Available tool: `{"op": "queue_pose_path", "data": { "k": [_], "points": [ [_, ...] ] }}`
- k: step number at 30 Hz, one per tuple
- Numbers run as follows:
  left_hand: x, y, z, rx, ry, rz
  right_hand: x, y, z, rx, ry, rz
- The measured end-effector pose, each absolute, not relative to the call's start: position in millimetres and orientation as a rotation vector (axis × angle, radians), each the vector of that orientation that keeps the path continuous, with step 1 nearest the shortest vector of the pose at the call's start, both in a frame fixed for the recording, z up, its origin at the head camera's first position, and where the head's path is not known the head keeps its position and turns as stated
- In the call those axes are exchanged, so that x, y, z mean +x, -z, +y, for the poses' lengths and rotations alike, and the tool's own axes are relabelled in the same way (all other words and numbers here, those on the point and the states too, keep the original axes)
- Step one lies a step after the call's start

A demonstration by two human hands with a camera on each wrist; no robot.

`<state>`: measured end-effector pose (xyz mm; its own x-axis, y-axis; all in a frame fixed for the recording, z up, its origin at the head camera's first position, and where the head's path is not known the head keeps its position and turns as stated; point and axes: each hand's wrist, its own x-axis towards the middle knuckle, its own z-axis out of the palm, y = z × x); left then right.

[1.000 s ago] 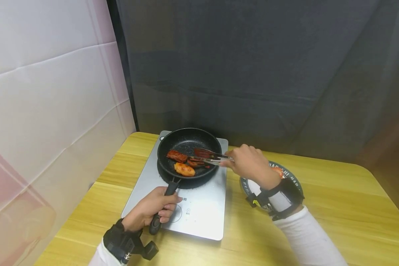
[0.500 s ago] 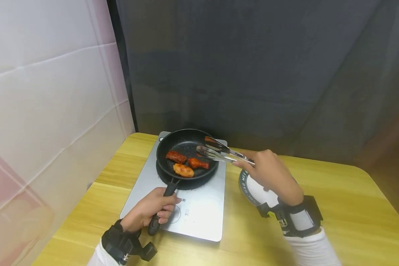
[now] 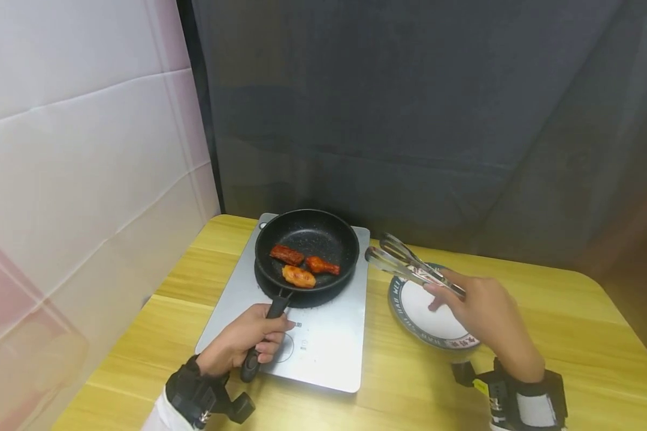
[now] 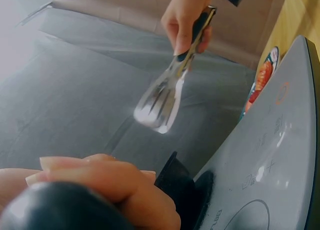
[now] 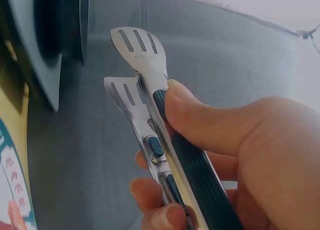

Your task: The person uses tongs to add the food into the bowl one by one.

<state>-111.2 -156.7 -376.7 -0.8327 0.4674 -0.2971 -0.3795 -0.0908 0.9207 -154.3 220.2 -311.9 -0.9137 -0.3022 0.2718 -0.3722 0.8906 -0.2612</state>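
My left hand [image 3: 253, 338] grips the black handle [image 3: 277, 306] of a frying pan [image 3: 323, 230] that sits on a silver induction cooker [image 3: 329, 353]. Inside the pan lie a dark red slab of meat [image 3: 287, 254], a reddish drumstick [image 3: 322, 266] and a golden chicken wing [image 3: 299, 276]. To the right, my right hand [image 3: 482, 305] holds metal tongs [image 3: 410, 263] above a plate. In the right wrist view the slotted ends of the tongs stand apart with nothing between them; the thumb presses one arm and the fingers curl round the other.
A white plate [image 3: 428, 317] with a lettered grey rim stands right of the cooker, partly under my right hand. Reddish food [image 4: 263, 75] shows on it in the left wrist view. A dark curtain [image 3: 410, 120] hangs behind the wooden table [image 3: 399, 395], with a pale sheet [image 3: 97, 179] at left.
The tongs have let go of the drumstick, which now lies in the pan. My right hand has carried them up and right, over the plate. The left hand stays on the handle.
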Motion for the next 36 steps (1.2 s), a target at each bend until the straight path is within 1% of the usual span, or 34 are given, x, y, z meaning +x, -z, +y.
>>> {"op": "queue_pose_path", "data": {
  "k": [3,9,12,19,28,36],
  "points": [
    [-111,377,-156,0.095,-1.974,1.615,-150,314,234,0.472,-0.441,-2.824],
    [-111,378,-155,0.087,-1.973,1.606,-143,320,264,0.477,-0.403,-2.758],
    [-112,379,-155,0.100,-1.966,1.610,-140,322,277,0.414,-0.389,-2.800],
    [-112,378,-158,0.085,-1.966,1.622,-136,329,297,0.268,-0.338,-2.979],
    [-111,377,-156,0.085,-1.977,1.605,-133,341,326,0.246,-0.341,-3.048],
    [-111,377,-157,0.092,-1.968,1.606,-133,343,348,0.142,-0.313,-3.167]
  ]
}}
